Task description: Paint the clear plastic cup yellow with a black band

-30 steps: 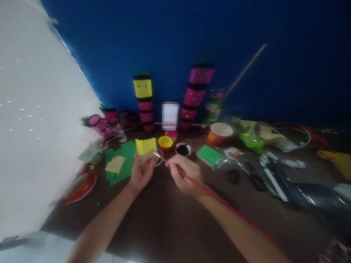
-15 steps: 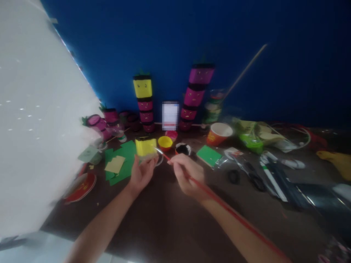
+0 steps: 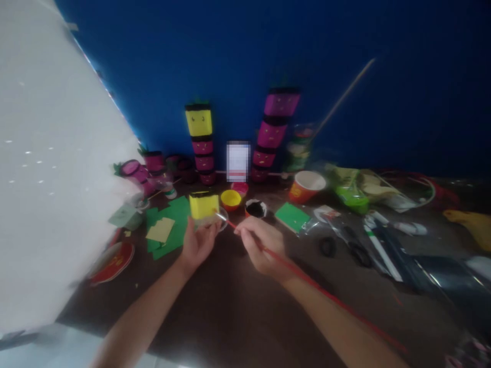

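Observation:
My left hand [image 3: 200, 237] is closed on the lower part of a yellow-painted cup [image 3: 204, 205] with a black band along its top. The cup's lower part looks pale. In my right hand [image 3: 264, 243] is a long paintbrush with a red handle [image 3: 314, 283], gripped like a pen. Its tip meets the right side of the yellow cup. Just behind my hands stand a small cup of yellow paint [image 3: 230, 199], a cup of black paint [image 3: 255, 208] and a pink one [image 3: 240, 189].
Two tall stacks of painted cups, one yellow-topped [image 3: 199, 122] and one purple [image 3: 272, 133], stand by the blue wall. Green paper [image 3: 171, 240] lies left, a green pad [image 3: 292, 217] right. A red-and-white paper cup [image 3: 307, 186], scissors [image 3: 358, 251] and tape [image 3: 327, 246] are at right.
The brush tip has moved slightly down along the right side of the yellow cup. My left hand and the cup stay nearly in place.

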Demonstrator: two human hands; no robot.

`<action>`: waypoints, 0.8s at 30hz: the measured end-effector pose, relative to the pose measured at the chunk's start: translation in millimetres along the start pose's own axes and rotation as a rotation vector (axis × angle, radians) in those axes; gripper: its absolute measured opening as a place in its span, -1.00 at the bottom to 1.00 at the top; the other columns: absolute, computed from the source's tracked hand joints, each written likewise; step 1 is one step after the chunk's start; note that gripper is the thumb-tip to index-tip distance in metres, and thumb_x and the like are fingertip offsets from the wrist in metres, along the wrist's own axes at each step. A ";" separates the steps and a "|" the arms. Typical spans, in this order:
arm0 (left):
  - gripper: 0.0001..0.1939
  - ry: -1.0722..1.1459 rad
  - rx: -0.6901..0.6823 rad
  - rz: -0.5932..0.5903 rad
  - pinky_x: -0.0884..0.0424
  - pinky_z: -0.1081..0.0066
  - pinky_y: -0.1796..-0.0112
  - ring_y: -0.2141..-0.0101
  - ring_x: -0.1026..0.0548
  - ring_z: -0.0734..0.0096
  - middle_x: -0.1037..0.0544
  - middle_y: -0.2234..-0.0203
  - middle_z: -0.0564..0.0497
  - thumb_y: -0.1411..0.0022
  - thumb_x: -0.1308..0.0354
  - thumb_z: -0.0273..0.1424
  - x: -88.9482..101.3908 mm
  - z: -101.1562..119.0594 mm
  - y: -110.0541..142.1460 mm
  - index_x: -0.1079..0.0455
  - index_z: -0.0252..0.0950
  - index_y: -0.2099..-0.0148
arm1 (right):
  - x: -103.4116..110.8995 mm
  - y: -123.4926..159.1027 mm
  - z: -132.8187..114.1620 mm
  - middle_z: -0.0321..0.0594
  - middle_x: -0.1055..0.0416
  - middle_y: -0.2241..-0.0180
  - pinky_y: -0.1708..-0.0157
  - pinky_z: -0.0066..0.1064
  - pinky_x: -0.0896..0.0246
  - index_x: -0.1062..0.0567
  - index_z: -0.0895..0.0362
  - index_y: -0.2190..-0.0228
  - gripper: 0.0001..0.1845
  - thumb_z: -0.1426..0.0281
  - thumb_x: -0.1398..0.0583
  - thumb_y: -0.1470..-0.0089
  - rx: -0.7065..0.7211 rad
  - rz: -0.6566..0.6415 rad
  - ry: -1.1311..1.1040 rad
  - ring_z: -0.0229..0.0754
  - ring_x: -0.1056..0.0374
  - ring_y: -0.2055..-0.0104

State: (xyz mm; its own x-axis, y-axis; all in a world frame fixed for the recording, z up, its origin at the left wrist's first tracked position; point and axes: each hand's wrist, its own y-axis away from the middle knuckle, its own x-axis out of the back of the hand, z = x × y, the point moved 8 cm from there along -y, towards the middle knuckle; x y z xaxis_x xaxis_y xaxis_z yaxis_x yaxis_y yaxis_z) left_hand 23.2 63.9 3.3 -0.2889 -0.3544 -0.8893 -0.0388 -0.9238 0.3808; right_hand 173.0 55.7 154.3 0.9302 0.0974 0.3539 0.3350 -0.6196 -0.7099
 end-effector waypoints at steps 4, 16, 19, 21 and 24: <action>-0.25 -0.003 0.018 -0.008 -0.46 0.54 0.29 0.28 -0.55 0.36 -0.56 0.31 -0.24 -0.27 0.28 -0.01 1.0 0.3 -0.3 0.03 -0.52 -0.27 | 3.9 0.0 -2.3 -0.23 -0.40 0.47 0.38 -0.40 -0.29 -0.38 0.12 0.40 -0.82 0.55 -0.02 -0.12 -0.009 0.026 -0.013 -0.26 -0.34 0.41; -0.25 0.010 0.022 -0.023 -0.47 0.55 0.30 0.30 -0.56 0.37 -0.55 0.29 -0.27 -0.27 0.28 -0.01 -3.9 -3.8 3.1 0.06 -0.53 -0.26 | 5.6 -1.2 0.5 -0.18 -0.44 0.40 0.32 -0.37 -0.33 -0.40 0.13 0.33 -0.84 0.53 -0.03 -0.13 -0.004 0.109 -0.036 -0.22 -0.39 0.33; -0.23 -0.002 0.033 -0.024 -0.46 0.56 0.30 0.32 -0.56 0.37 -0.55 0.32 -0.28 -0.27 0.31 0.00 -4.1 -4.5 3.0 0.07 -0.57 -0.26 | 1.5 0.0 4.0 -0.21 -0.42 0.43 0.34 -0.40 -0.30 -0.40 0.13 0.36 -0.84 0.51 -0.03 -0.13 -0.027 0.060 -0.045 -0.24 -0.37 0.36; -0.24 0.005 0.033 -0.030 -0.46 0.56 0.29 0.32 -0.56 0.38 -0.56 0.32 -0.25 -0.28 0.31 -0.01 -4.2 -3.5 2.6 0.06 -0.55 -0.27 | -2.3 0.7 6.9 -0.24 -0.41 0.46 0.36 -0.43 -0.28 -0.40 0.13 0.39 -0.84 0.50 -0.03 -0.14 -0.058 0.003 -0.035 -0.26 -0.35 0.40; -0.28 0.021 0.029 -0.031 -0.47 0.55 0.29 0.31 -0.56 0.39 -0.57 0.33 -0.19 -0.28 0.28 -0.01 -2.3 -0.1 1.4 0.00 -0.46 -0.26 | -3.7 0.8 6.9 -0.27 -0.40 0.51 0.40 -0.45 -0.26 -0.40 0.12 0.44 -0.82 0.48 -0.03 -0.14 -0.067 -0.049 -0.005 -0.29 -0.33 0.45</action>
State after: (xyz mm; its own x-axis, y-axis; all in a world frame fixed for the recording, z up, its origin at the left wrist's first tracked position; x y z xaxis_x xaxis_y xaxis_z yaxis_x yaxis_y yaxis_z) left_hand 23.9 63.4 5.8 -0.2671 -0.3287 -0.9059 -0.0753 -0.9300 0.3596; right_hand 170.9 60.2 148.2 0.9136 0.1332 0.3841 0.3698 -0.6649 -0.6489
